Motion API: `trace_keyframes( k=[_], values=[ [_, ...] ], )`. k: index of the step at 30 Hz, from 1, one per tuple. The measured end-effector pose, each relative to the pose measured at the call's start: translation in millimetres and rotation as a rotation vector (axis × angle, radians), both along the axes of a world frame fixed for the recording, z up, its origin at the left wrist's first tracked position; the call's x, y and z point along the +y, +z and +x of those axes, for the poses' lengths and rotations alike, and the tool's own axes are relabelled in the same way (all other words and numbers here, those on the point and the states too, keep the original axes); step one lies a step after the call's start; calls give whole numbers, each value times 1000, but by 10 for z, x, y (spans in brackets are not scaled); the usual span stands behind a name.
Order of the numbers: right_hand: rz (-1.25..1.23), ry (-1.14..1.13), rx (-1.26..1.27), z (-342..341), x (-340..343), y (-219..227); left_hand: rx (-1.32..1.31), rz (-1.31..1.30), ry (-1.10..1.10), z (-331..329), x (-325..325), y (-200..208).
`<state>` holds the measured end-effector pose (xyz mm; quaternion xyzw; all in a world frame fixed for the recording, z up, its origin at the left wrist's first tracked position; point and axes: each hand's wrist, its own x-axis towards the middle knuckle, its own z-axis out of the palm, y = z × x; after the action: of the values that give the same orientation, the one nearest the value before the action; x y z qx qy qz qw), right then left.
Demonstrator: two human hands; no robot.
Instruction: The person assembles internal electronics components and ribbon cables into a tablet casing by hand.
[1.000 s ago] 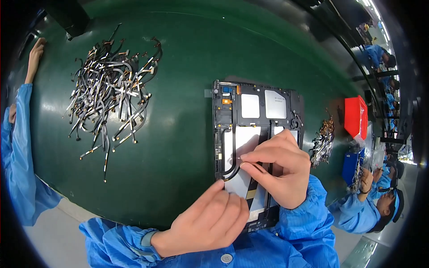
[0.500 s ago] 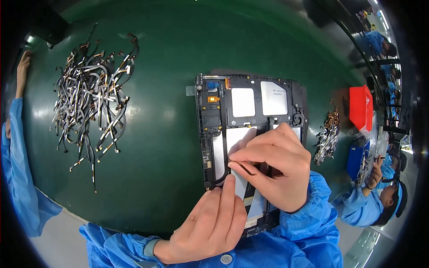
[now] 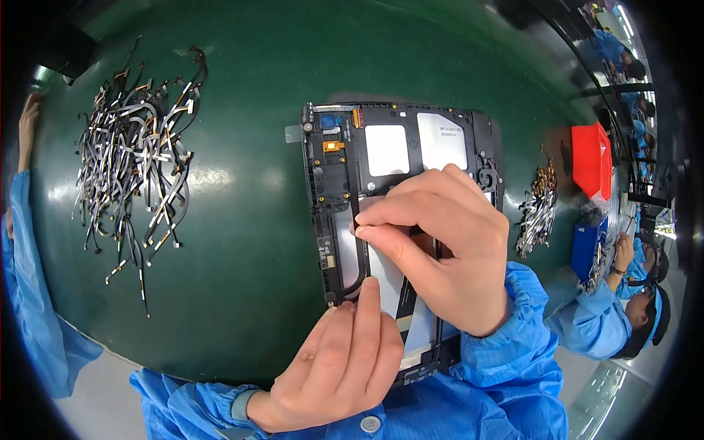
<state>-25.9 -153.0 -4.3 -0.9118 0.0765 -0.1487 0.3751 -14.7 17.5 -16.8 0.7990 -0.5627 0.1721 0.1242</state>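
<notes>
An opened tablet housing (image 3: 334,172), black with silver-white plates, lies tilted in front of me. Along its left side runs a thin black flat cable (image 3: 365,257), curving near the lower left corner. The thumb and index finger of my right hand (image 3: 447,249) pinch this cable about midway; the pinched bit is mostly hidden. Closer to me, my left hand (image 3: 341,359) holds the housing at its lower left edge, one fingertip pressing beside the cable's bend. That hand's thumb is hidden. Both forearms wear blue sleeves.
A tangled heap of flat cables (image 3: 136,161) spreads on the green table (image 3: 242,220) at left. To the right lie a smaller cable pile (image 3: 539,209), a red bin (image 3: 591,161) and a blue bin (image 3: 587,249). Co-workers in blue sit at both sides.
My right hand has moved up and left along the cable, and the loose dark strip by its thumb no longer shows. The whole scene has shifted slightly up and left.
</notes>
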Motion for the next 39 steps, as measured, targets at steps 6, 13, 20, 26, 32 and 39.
trace_keyframes(
  k=[6,13,20,26,32,39],
  values=[
    [-45,2,-27,-2,3,-28,-2,7,-8,-1,-4,-20],
    [-5,-43,24,20,38,22,-26,32,64,-13,-20,27],
    [-53,-106,11,5,108,-9,1,22,-10,14,-7,2],
    [-190,-40,-132,-30,6,47,-65,36,45,27,-23,40],
    [-197,76,-66,97,-124,-1,15,26,-1,46,-20,47],
    [83,71,-5,110,-155,-33,-80,20,44,9,-40,8]
  ],
)
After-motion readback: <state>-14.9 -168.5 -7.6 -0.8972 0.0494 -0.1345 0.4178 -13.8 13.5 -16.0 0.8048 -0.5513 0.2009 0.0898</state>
